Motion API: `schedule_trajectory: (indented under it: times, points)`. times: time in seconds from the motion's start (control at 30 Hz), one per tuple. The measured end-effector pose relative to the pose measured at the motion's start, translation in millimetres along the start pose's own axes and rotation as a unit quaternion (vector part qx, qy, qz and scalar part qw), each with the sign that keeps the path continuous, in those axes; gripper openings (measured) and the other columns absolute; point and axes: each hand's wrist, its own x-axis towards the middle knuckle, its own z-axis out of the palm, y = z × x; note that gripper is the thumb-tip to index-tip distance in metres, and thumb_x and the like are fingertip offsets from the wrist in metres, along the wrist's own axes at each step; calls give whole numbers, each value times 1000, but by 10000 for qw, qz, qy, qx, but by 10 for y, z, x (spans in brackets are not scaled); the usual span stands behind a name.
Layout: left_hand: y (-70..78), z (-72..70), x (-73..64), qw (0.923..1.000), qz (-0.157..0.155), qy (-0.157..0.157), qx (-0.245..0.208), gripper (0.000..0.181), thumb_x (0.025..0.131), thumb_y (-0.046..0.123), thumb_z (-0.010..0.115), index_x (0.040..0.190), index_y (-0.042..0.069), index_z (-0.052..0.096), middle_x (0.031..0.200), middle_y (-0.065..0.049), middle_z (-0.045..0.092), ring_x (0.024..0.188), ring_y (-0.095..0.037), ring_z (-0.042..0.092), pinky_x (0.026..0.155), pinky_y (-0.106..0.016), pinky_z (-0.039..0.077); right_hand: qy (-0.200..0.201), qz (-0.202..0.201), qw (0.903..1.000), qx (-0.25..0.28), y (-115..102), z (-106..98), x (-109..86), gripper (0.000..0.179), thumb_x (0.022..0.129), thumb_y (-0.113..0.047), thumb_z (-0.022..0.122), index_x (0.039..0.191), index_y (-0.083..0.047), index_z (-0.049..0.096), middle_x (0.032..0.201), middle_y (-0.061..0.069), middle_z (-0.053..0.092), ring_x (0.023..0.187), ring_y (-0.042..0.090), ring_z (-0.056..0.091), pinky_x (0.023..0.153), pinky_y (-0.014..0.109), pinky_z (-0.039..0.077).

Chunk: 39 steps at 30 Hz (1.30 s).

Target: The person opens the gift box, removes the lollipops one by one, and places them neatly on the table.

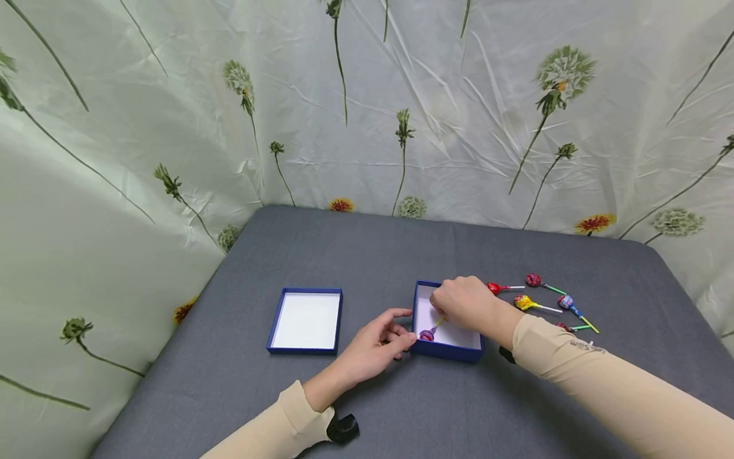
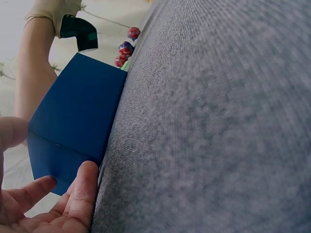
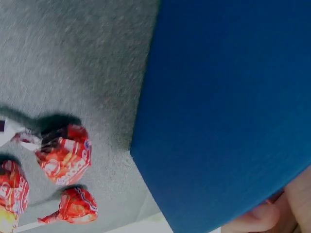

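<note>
A blue box with a white inside [image 1: 450, 350] sits on the table in front of me. My right hand [image 1: 467, 303] reaches down into it with curled fingers and pinches the yellow stick of a lollipop. That lollipop's purple-red wrapped head [image 1: 427, 334] is low in the box's near left corner; the fingertips are hidden behind the hand. At the box's left side, my left hand [image 1: 375, 344] touches the outer wall with its fingers, the thumb by the near corner. In the left wrist view these fingers [image 2: 85, 182] lie against the blue wall.
Right of the box lie several lollipops, among them a red one [image 1: 494, 289], a yellow one [image 1: 523, 303] and a blue one [image 1: 566, 302]. A box lid [image 1: 305, 322], white inside up, lies to the left. A flowered curtain [image 1: 367, 127] hangs behind the grey table [image 1: 367, 255].
</note>
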Motion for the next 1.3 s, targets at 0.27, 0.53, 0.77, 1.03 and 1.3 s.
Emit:
schedule_trajectory:
  times: [0.27, 0.53, 0.77, 1.03, 1.3]
  points:
    - [12, -5, -1, 10000, 18, -33, -12, 46, 98, 38, 64, 141, 25, 53, 102, 1, 68, 83, -15, 66, 68, -26, 51, 116, -353, 9986, -370, 23, 13, 34, 18, 80, -8, 76, 68, -17, 67, 63, -3, 60, 52, 14, 38, 47, 30, 40]
    - [11, 0, -6, 10000, -30, -22, -26, 45, 98, 38, 64, 140, 27, 53, 101, 1, 68, 82, -14, 66, 64, -26, 50, 251, -740, 9942, -739, 38, 61, 38, 13, 83, -15, 78, 73, -16, 70, 68, -1, 67, 51, 13, 43, 50, 33, 49]
    - [16, -5, -5, 10000, 14, -20, -13, 45, 99, 38, 64, 140, 26, 53, 101, 1, 68, 82, -15, 66, 64, -26, 50, 662, -1423, 9785, -1337, 58, 66, 17, 14, 85, -19, 78, 74, -19, 69, 73, -3, 71, 52, 12, 55, 52, 30, 51]
    - [6, -2, 3, 10000, -4, -6, -8, 45, 99, 38, 64, 141, 26, 53, 101, 2, 68, 81, -14, 66, 64, -26, 50, 377, -1714, 9771, -1205, 106, 61, 20, 6, 87, -22, 77, 85, -20, 72, 75, -4, 71, 52, 9, 53, 54, 29, 52]
    - [15, 1, -5, 10000, 8, 8, -6, 46, 99, 37, 64, 142, 24, 53, 100, 3, 69, 81, -15, 67, 64, -26, 51, -548, -1188, 9904, 437, 231, 3, -12, 20, 81, -12, 73, 71, -20, 57, 62, -9, 51, 54, 8, 41, 53, 26, 36]
